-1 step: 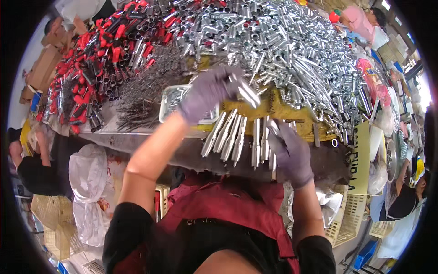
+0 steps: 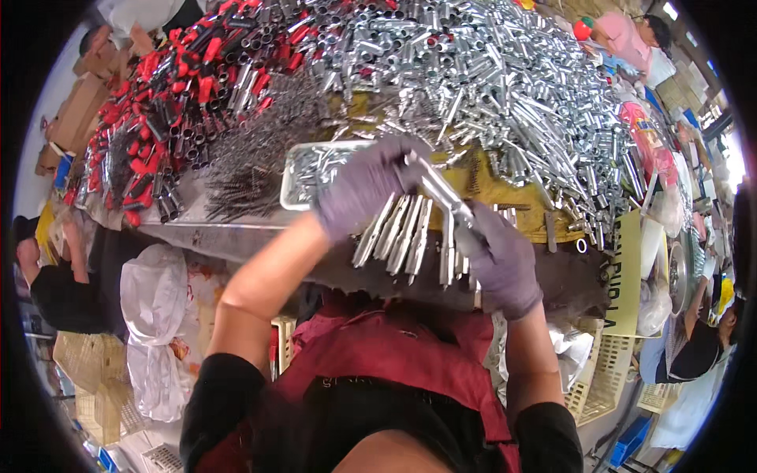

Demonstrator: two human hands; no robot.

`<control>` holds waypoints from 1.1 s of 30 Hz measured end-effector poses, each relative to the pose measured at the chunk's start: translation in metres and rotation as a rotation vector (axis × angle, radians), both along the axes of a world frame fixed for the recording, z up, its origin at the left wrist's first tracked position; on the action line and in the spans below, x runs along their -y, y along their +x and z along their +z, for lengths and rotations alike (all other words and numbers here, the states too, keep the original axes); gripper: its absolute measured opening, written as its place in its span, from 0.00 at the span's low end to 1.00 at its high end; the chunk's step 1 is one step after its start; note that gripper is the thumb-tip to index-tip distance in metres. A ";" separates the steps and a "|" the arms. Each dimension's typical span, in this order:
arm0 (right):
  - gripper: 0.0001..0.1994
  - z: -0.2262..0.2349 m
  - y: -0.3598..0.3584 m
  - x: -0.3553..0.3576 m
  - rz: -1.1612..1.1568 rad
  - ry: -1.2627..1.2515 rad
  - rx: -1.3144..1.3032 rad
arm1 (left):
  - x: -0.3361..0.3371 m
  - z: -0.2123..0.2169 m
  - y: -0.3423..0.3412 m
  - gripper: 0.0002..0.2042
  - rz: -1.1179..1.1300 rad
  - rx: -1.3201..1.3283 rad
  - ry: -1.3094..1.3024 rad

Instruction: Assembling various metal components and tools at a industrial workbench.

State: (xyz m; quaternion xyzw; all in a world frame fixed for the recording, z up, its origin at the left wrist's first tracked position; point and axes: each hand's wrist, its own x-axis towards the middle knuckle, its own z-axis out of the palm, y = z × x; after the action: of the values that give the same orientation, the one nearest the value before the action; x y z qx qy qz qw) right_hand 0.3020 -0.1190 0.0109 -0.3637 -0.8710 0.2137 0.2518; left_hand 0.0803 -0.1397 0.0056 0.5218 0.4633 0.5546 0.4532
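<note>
A shiny metal tube [image 2: 438, 188] slants between my two gloved hands above the table's near edge. My left hand [image 2: 371, 183], in a purple-grey glove, is closed round its upper end. At the lower end, my right hand [image 2: 505, 258], gloved alike, has its fingers closed; they partly hide that end. Just below the tube lies a row of slim metal rod assemblies [image 2: 400, 232] side by side, their tips toward me. Some of that row is covered by my right hand. Beside my left wrist stands a white tray [image 2: 287, 183] with small metal parts in it.
A large heap of silvery tubes [image 2: 505, 94] fills the table's far side. Red-and-black handles [image 2: 185, 75] and dark springs [image 2: 244, 177] are piled at the left. Yellow cloth [image 2: 516, 193] lies under the parts. Plastic crates [image 2: 611, 378] stand below. Other people work at both sides.
The tube in my left hand has come down a little and now meets my right hand, which has shifted slightly toward it. The earlier gap between hands is bridged by the tube.
</note>
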 end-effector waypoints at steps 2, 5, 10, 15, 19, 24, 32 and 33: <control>0.14 0.004 -0.012 0.005 0.172 -0.030 0.141 | 0.047 -0.002 0.008 0.11 0.147 -0.408 0.117; 0.16 -0.008 -0.032 0.023 0.315 -0.093 0.228 | 0.097 -0.024 0.005 0.12 0.206 -0.329 0.032; 0.28 -0.014 -0.090 0.065 0.607 -0.255 -0.207 | 0.135 -0.057 0.012 0.15 0.432 1.190 -0.166; 0.16 0.010 -0.103 0.059 0.499 -0.316 -0.210 | 0.160 -0.087 -0.039 0.13 -0.118 1.340 -0.335; 0.25 -0.010 -0.105 0.058 0.353 -0.106 0.100 | 0.151 -0.058 -0.005 0.16 0.071 -0.124 -0.041; 0.28 0.002 -0.064 0.029 0.052 -0.409 -0.062 | 0.148 -0.033 0.006 0.21 0.011 -0.576 -0.272; 0.29 -0.020 0.004 -0.068 -0.475 -0.293 0.156 | 0.115 -0.050 0.000 0.19 0.245 -0.944 -0.293; 0.27 -0.022 0.013 -0.089 -0.590 -0.162 0.328 | 0.105 -0.054 0.001 0.19 0.246 -0.945 -0.296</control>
State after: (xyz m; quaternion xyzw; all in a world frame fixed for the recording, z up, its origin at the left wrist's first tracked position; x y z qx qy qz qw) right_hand 0.3149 -0.0303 -0.0111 -0.6481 -0.7375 0.1391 0.1296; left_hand 0.0808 -0.2443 -0.0480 0.5876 0.7492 0.2357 0.1944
